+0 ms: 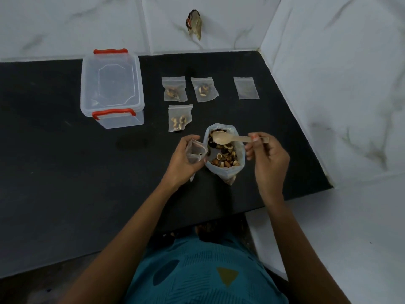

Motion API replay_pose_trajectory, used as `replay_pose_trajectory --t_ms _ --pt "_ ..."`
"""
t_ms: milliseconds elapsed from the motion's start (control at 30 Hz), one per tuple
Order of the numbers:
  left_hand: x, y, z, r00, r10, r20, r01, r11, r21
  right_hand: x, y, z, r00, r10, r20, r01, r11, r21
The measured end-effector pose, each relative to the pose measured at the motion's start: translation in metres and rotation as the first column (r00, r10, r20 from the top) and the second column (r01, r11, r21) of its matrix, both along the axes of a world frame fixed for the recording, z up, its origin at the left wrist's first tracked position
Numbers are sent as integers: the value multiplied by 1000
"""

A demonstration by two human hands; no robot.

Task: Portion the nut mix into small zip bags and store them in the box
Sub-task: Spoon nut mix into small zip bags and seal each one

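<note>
A big clear bag of nut mix [223, 154] stands open on the black counter [65, 172]. My right hand [266, 155] pinches the handle of a wooden spoon [225, 137], whose empty bowl hovers over the bag's mouth. My left hand [184, 157] holds a small zip bag [195, 153] open just left of the big bag. Three small zip bags with nuts lie beyond: two side by side [174, 88] [204, 89] and one nearer [179, 117]. An empty small bag [246, 87] lies at the right. The clear box [111, 88] with red clips stands at the back left, lid on.
White marble-tiled walls [328, 84] close the counter at the back and on the right. The counter's front edge runs near my body. A dark brown patch [194, 24] is on the back wall.
</note>
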State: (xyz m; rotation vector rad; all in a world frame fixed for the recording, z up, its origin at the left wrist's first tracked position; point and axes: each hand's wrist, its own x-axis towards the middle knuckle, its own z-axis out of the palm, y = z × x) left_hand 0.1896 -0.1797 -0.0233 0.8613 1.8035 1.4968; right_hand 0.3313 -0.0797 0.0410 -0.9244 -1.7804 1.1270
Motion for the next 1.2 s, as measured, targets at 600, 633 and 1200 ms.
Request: replay_pose_trajectory --t_ms 600,633,1200 --pt "2 -6 -29 995 -67 72 69 997 -37 9 7 -40 951 72 301 -128 977 172" --pt "2 -6 -30 995 -70 76 73 997 -34 9 7 -39 953 80 292 -139 973 186" --pt "5 0 -37 991 -75 108 78 997 -23 -1 4 -52 973 109 204 -70 980 -187"
